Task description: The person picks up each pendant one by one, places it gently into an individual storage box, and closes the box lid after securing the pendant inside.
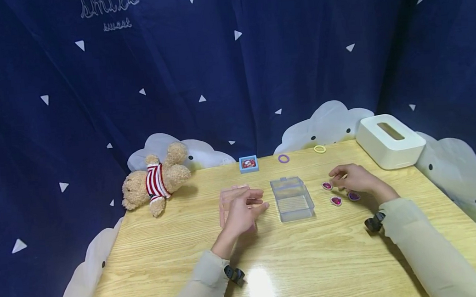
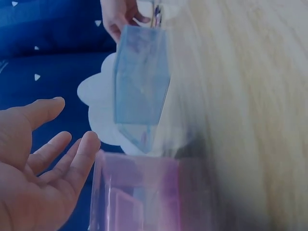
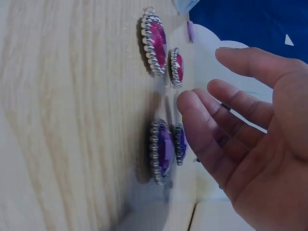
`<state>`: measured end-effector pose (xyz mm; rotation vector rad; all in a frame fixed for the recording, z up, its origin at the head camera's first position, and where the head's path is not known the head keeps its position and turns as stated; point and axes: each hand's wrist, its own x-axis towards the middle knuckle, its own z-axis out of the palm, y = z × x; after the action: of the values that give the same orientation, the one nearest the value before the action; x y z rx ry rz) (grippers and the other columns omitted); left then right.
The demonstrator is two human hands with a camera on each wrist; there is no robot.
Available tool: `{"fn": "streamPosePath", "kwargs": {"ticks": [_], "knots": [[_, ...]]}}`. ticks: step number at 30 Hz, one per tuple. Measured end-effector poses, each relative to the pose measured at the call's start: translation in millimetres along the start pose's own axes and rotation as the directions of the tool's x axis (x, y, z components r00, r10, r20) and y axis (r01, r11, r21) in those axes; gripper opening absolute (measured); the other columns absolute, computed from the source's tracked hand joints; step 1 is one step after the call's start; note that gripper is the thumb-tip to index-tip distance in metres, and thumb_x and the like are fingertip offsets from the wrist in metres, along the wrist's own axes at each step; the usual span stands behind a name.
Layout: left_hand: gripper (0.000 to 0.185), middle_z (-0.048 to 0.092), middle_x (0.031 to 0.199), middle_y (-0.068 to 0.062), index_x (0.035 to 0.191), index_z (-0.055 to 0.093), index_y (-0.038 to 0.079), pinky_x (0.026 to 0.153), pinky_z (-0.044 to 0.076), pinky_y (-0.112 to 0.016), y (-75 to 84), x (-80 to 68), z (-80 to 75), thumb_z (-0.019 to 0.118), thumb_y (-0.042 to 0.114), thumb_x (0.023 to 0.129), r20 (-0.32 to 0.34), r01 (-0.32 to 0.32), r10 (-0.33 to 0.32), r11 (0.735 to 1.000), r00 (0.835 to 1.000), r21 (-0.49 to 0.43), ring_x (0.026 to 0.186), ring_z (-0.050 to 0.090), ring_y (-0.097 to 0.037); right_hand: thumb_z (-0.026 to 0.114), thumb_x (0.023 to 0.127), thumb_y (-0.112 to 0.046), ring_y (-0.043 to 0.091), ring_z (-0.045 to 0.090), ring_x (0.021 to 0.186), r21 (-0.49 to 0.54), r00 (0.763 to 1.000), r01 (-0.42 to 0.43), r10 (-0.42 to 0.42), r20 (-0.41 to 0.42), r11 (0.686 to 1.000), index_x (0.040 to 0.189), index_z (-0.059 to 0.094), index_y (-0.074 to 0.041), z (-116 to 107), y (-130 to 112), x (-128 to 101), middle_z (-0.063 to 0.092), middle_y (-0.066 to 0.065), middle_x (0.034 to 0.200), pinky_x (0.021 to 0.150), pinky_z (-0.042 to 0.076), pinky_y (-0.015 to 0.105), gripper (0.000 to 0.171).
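My left hand (image 1: 241, 212) hovers over a pink clear plastic box (image 1: 224, 214), fingers loosely bent and nothing in them. In the left wrist view, the hand (image 2: 43, 163) is beside the pink box's rim (image 2: 139, 161). To its right, a blue-grey clear box (image 1: 295, 209) stands with its lid raised. My right hand (image 1: 356, 178) is above several heart-shaped gem charms (image 1: 336, 201), holding none. From the right wrist, pink-red charms (image 3: 156, 43) and purple charms (image 3: 163, 151) with silver beaded edges lie near the relaxed fingers (image 3: 197, 120).
A teddy bear (image 1: 155, 182) in a striped shirt lies at the back left. Along the back edge are a small blue square box (image 1: 249, 170), a purple ring (image 1: 283, 154) and a yellow ring (image 1: 319, 146). A white tissue box (image 1: 400, 153) stands at the back right.
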<state>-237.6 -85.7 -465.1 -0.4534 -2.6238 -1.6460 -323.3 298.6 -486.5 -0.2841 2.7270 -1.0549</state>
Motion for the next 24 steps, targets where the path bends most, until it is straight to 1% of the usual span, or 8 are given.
{"fn": "streamPosePath", "kwargs": {"ticks": [3, 6, 10, 15, 19, 24], "knots": [[0.042, 0.067, 0.124, -0.019, 0.127, 0.064, 0.003, 0.089, 0.059, -0.032, 0.7, 1.0, 6.1, 0.076, 0.015, 0.088, 0.019, 0.005, -0.005, 1.0, 1.0, -0.012, 0.11, 0.069, -0.033, 0.066, 0.094, -0.022, 0.019, 0.065, 0.08, 0.007, 1.0, -0.005, 0.005, 0.006, 1.0, 0.125, 0.061, 0.001, 2, 1, 1, 0.064, 0.013, 0.103, 0.061, 0.057, 0.031, 0.039], [0.042, 0.066, 0.126, -0.02, 0.127, 0.065, 0.003, 0.086, 0.06, -0.031, 1.9, 1.4, 11.2, 0.076, 0.016, 0.088, 0.034, 0.007, -0.006, 1.0, 0.999, -0.007, 0.11, 0.068, -0.036, 0.066, 0.094, -0.02, 0.019, 0.065, 0.08, 0.011, 1.0, -0.002, 0.002, 0.009, 1.0, 0.124, 0.061, 0.001, 3, 1, 1, 0.065, 0.013, 0.102, 0.061, 0.057, 0.031, 0.037], [0.042, 0.067, 0.126, -0.02, 0.126, 0.065, 0.003, 0.082, 0.06, -0.029, 3.2, 1.1, 17.0, 0.076, 0.017, 0.088, 0.045, 0.012, -0.013, 1.0, 0.999, 0.019, 0.108, 0.07, -0.034, 0.066, 0.093, -0.019, 0.019, 0.065, 0.079, 0.003, 1.0, 0.005, -0.006, 0.009, 1.0, 0.122, 0.062, 0.001, 5, 2, 1, 0.066, 0.013, 0.102, 0.06, 0.056, 0.031, 0.036], [0.042, 0.067, 0.127, -0.019, 0.127, 0.065, 0.003, 0.081, 0.06, -0.03, 3.2, 1.6, 23.3, 0.076, 0.015, 0.088, 0.048, 0.02, -0.022, 0.999, 0.999, 0.033, 0.107, 0.071, -0.031, 0.067, 0.093, -0.019, 0.019, 0.064, 0.078, -0.003, 1.0, 0.002, -0.002, 0.006, 1.0, 0.122, 0.062, 0.002, 8, 2, 3, 0.065, 0.013, 0.103, 0.06, 0.056, 0.031, 0.036], [0.042, 0.068, 0.126, -0.018, 0.127, 0.065, 0.003, 0.079, 0.06, -0.028, 5.0, 2.4, 28.0, 0.076, 0.015, 0.088, 0.042, 0.028, -0.03, 0.999, 0.999, 0.045, 0.104, 0.072, -0.03, 0.071, 0.091, -0.021, 0.018, 0.062, 0.073, -0.022, 1.0, -0.007, 0.007, -0.007, 1.0, 0.119, 0.063, 0.002, 12, -1, 4, 0.065, 0.012, 0.099, 0.057, 0.055, 0.03, 0.037], [0.043, 0.069, 0.127, -0.015, 0.128, 0.065, 0.005, 0.079, 0.06, -0.027, 8.0, 2.5, 33.6, 0.076, 0.017, 0.088, 0.044, 0.043, -0.047, 0.995, 0.998, 0.087, 0.102, 0.073, -0.027, 0.074, 0.088, -0.022, 0.016, 0.06, 0.067, -0.066, 0.999, -0.008, 0.006, -0.032, 0.998, 0.115, 0.065, 0.002, 14, -7, 5, 0.065, 0.01, 0.094, 0.056, 0.052, 0.029, 0.037]]}}
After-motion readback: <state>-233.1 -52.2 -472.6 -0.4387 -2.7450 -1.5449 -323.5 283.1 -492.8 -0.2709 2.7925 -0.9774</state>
